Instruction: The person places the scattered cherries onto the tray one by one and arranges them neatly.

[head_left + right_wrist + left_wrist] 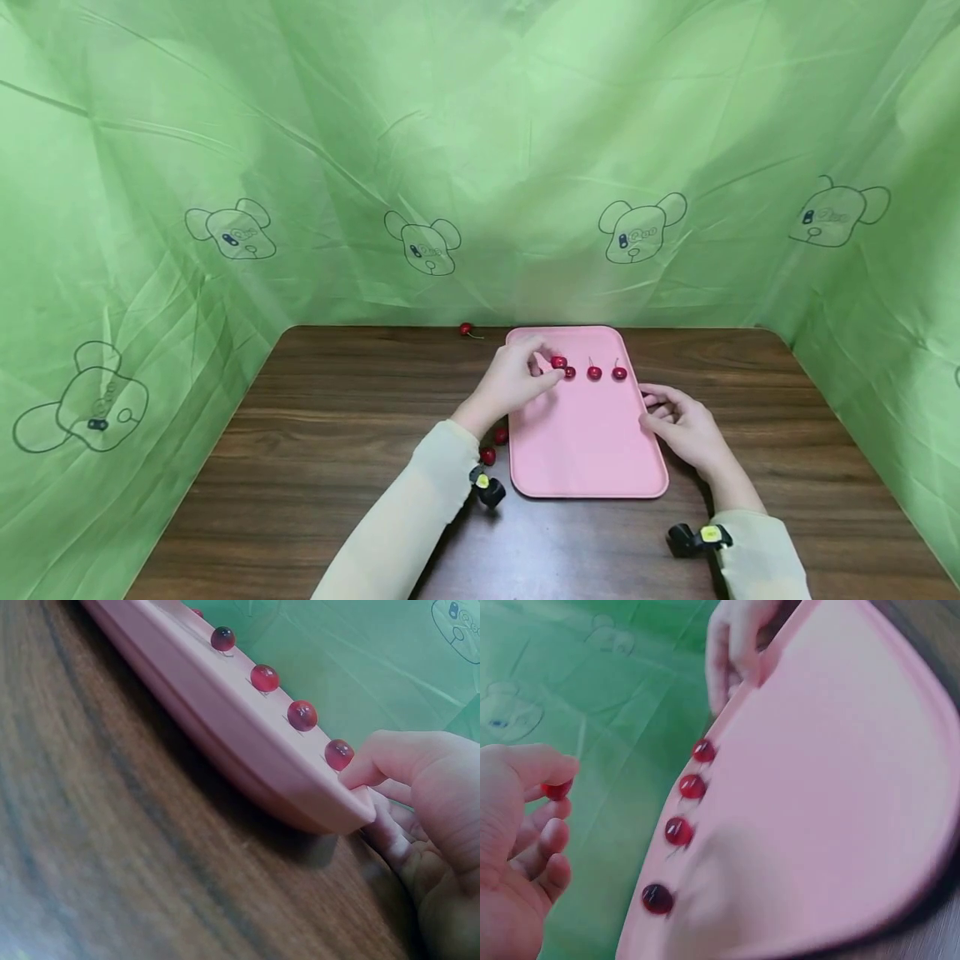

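My left hand (516, 377) pinches a red cherry (557, 789) between thumb and fingertips, above the far part of a pink tray (588, 450). Below it, several cherries form a row across the tray; the rightmost cherry (619, 373) and its neighbour (594, 372) show upright stems in the head view. A darker cherry (658, 898) ends the row on the left, mostly covered by my left fingers in the head view. At the tray's right side, my right hand (688, 433) grips the rim, thumb on top and other fingers below it.
Two cherries lie left of the tray, one (501, 436) close to its edge and another (487, 456) by my left sleeve. A stemmed cherry (466, 329) sits at the back edge of the wooden table (337, 433). Green cloth (510, 167) surrounds the back and sides.
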A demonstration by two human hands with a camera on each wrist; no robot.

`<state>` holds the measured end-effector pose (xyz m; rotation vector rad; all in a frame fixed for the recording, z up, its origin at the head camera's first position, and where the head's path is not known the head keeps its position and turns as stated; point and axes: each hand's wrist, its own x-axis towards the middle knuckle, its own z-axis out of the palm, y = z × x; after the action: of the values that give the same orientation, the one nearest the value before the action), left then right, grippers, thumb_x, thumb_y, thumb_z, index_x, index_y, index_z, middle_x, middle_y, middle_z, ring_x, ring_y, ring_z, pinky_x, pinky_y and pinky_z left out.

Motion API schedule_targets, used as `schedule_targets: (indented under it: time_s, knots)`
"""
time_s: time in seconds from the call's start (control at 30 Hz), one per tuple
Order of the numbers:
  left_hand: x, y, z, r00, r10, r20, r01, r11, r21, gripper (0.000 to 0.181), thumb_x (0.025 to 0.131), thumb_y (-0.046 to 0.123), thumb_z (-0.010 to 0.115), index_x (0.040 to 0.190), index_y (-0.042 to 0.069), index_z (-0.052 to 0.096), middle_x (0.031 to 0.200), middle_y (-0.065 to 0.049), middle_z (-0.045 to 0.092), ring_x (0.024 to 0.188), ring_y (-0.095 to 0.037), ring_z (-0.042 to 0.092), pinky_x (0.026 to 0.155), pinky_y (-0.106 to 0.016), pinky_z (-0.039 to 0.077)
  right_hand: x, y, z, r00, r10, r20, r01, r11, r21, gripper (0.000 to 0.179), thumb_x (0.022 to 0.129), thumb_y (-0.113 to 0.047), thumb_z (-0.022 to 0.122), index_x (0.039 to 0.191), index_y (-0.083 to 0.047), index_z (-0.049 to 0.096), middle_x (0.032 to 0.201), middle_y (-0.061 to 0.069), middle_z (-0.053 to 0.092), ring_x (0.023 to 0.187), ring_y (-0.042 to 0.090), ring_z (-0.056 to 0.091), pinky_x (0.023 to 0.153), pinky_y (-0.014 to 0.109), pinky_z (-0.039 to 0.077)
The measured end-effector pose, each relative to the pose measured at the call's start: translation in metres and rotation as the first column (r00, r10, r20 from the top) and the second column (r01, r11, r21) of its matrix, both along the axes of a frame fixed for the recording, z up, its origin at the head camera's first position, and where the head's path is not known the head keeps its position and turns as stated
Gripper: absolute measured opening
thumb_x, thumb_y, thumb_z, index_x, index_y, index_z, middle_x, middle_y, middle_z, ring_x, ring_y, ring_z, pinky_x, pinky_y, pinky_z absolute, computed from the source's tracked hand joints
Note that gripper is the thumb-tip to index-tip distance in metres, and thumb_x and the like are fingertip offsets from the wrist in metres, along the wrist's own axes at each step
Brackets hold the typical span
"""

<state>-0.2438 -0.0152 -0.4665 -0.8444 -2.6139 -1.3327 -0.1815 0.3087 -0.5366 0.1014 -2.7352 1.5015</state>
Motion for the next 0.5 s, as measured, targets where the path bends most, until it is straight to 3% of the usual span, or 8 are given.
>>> schedule_targets:
  time_s: [0.23,0.4,0.5]
  knots:
    - [0.003,0.04,-0.008,0.999,-0.031,0.015,0.031,0.999,0.026,0.023,0.096,0.015,0.084,0.117,0.014,0.074,0.107,0.004,0.072,0.092,-0.027,0.069,0.079,-0.019,0.049,0.001,0.002,0.001,1.0,0.0,-0.007,0.0,1.0,0.023,0.051,0.099,-0.009,0.078,0.146,0.0,0.064,0.121,0.018,0.07,0.091,0.013,0.066,0.076,0.022,0.054]
    - [0.007,0.064,-0.018,0.997,-0.025,0.069,0.02,0.996,0.084,0.024,0.095,0.016,0.085,0.117,0.016,0.075,0.108,0.004,0.072,0.092,-0.024,0.068,0.08,-0.018,0.05,0.001,0.002,0.001,1.0,0.008,-0.016,-0.008,1.0,0.022,0.05,0.099,-0.009,0.078,0.146,0.0,0.064,0.12,0.018,0.07,0.091,0.012,0.066,0.075,0.022,0.055]
    - [0.009,0.073,-0.023,0.998,-0.008,0.064,0.002,0.995,0.105,0.026,0.094,0.015,0.086,0.117,0.013,0.076,0.107,-0.002,0.072,0.09,-0.021,0.066,0.079,-0.018,0.049,0.0,0.002,0.0,1.0,0.017,-0.023,-0.016,1.0,0.017,0.05,0.099,-0.009,0.078,0.146,0.0,0.064,0.119,0.018,0.07,0.091,0.012,0.066,0.076,0.022,0.055]
